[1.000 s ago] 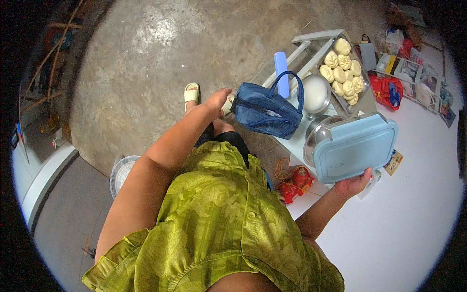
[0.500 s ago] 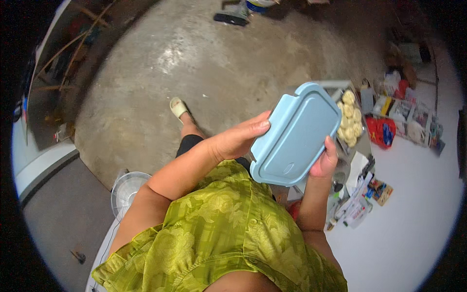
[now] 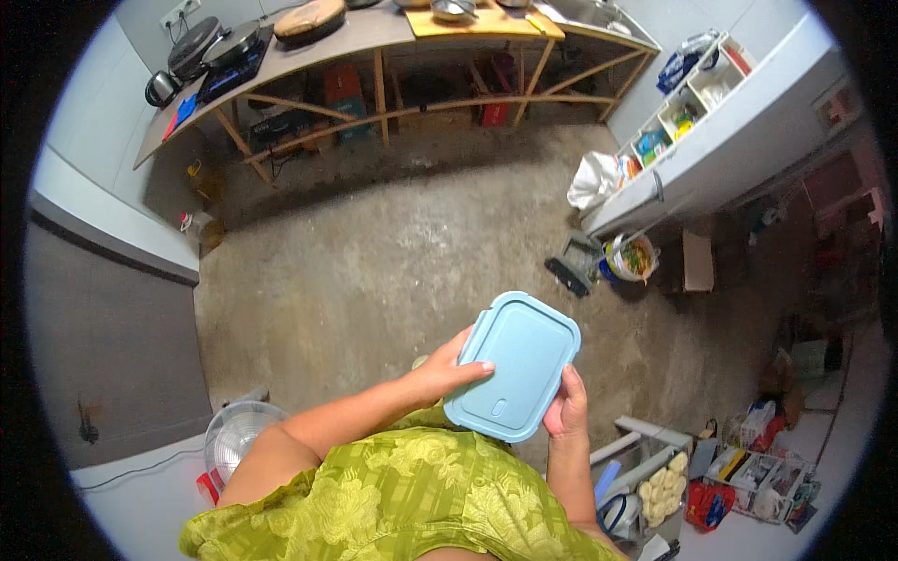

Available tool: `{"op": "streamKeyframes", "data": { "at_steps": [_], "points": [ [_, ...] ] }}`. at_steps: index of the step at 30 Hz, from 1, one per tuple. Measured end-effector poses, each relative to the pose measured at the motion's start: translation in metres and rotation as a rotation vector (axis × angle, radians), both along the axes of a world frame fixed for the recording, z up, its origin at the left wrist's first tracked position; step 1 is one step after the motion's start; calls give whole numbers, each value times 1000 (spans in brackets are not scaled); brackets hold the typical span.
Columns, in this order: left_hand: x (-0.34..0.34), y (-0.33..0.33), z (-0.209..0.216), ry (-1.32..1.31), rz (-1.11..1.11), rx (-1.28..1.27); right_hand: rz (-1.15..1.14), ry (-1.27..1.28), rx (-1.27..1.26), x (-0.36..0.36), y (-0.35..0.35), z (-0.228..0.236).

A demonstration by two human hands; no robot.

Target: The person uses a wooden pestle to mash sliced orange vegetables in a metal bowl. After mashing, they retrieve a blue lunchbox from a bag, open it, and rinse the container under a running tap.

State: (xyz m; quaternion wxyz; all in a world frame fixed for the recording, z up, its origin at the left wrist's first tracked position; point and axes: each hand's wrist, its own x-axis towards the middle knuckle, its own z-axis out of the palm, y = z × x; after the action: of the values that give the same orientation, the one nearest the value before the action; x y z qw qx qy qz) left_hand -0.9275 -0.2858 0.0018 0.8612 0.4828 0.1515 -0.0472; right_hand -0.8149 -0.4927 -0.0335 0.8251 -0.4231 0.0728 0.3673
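A light blue rectangular food container lid (image 3: pixel 524 360), with rounded corners and a small oval tab, faces up in front of my body. Whether a box sits beneath it is hidden. My left hand (image 3: pixel 444 370) grips its left side, thumb resting on the top face and fingers underneath. On the right edge, my right hand (image 3: pixel 567 404) holds it with the thumb along the rim. Both hands keep it in the air over the floor.
A long counter (image 3: pixel 346 42) with pans and a kettle (image 3: pixel 163 89) spans the far side. A waste bucket (image 3: pixel 631 258) and broom (image 3: pixel 571 271) stand by the right wall. Pale dough pieces (image 3: pixel 663 491) lie close on the right; a fan (image 3: pixel 245 439) is left.
The view has swung up toward the far counter. The blue lid now sits lower and flatter before me, still in both hands.
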Motion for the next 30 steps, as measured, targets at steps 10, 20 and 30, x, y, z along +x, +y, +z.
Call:
{"op": "streamKeyframes", "data": {
  "at_steps": [10,20,30],
  "points": [
    [98,108,-9,105,310,11,171,-119,-74,123,138,4],
    [291,241,-25,140,429,-1,294,-160,-91,334,291,12],
    [444,380,-10,73,294,-182,445,-185,-163,531,438,32]
  ]
}}
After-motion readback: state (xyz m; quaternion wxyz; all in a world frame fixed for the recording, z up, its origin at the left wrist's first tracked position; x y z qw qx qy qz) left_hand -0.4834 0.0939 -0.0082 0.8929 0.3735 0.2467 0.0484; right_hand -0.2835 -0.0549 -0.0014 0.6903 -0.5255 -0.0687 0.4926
